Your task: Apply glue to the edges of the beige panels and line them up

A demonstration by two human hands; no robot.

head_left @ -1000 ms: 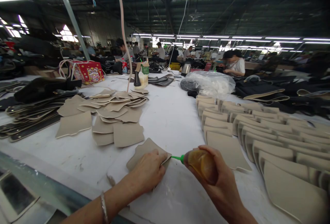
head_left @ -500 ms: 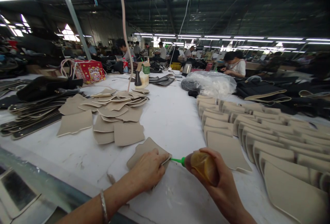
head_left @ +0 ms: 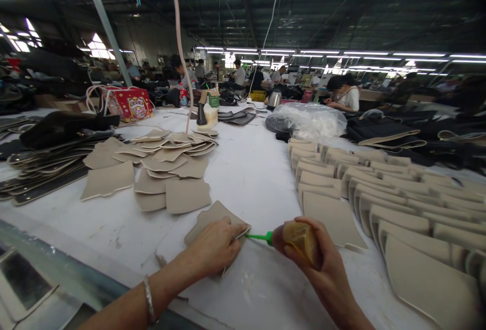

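Note:
My left hand (head_left: 214, 244) rests over a beige, leather-like piece (head_left: 207, 218), its fingers closed on the right corner and partly raising the edge. The index finger lies along that corner; the thumb's grip is partly hidden. My right hand (head_left: 322, 259) is wrapped round a squeeze bottle (head_left: 298, 241) of amber liquid, tipped sideways. Its thin green nozzle (head_left: 260, 237) points left, and the tip meets the edge of the piece just below my left fingertip.
Loose beige pieces (head_left: 188, 196) lie in a heap beyond my left hand. Overlapping rows of similar folded pieces (head_left: 330, 213) fill the right side. Dark stacked parts (head_left: 49, 168), a red patterned bag (head_left: 131, 105) and a clear plastic bag (head_left: 311, 120) stand farther back. Co-workers sit beyond.
The nozzle tip has shifted slightly left and down along the edge of the piece. Both hands keep their hold, and the whole view has moved a little.

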